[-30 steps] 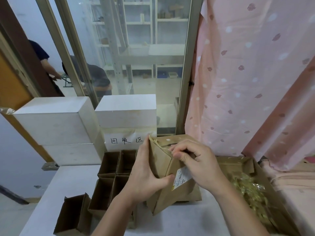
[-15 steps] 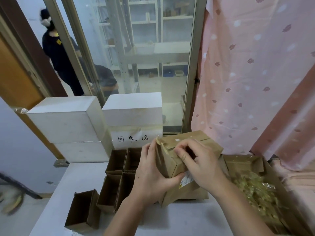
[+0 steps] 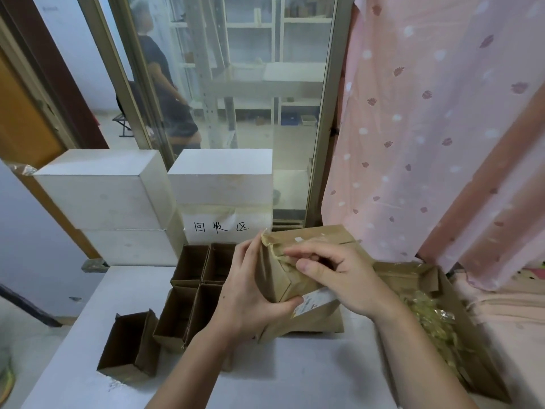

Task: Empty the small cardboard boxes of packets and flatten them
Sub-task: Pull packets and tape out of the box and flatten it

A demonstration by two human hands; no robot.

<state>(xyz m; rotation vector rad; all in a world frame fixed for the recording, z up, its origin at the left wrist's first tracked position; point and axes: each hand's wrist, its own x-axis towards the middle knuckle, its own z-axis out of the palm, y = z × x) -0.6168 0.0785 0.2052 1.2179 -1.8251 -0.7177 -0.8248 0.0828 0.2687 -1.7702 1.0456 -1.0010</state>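
Observation:
A small brown cardboard box (image 3: 275, 276), taped shut and tilted, is held above the white table (image 3: 295, 376). My left hand (image 3: 250, 293) grips its left side, thumb under the corner by a white label (image 3: 314, 301). My right hand (image 3: 339, 276) pinches the clear tape (image 3: 272, 242) along the box's top edge, peeled up at the left corner. Several open small boxes (image 3: 200, 287) stand in a cluster to the left, and one more (image 3: 129, 346) stands apart at the table's front left.
A large open carton (image 3: 418, 276) holding clear yellowish packets (image 3: 433, 323) sits at the right. White boxes (image 3: 153, 199), one with a handwritten paper sign, are stacked behind. A pink curtain (image 3: 442, 128) hangs at the right. A person (image 3: 165, 93) stands behind the glass.
The view has shifted slightly. My right hand's fingers have moved left along the top edge, and the tape corner is lifted. The person behind the glass has walked to the right.

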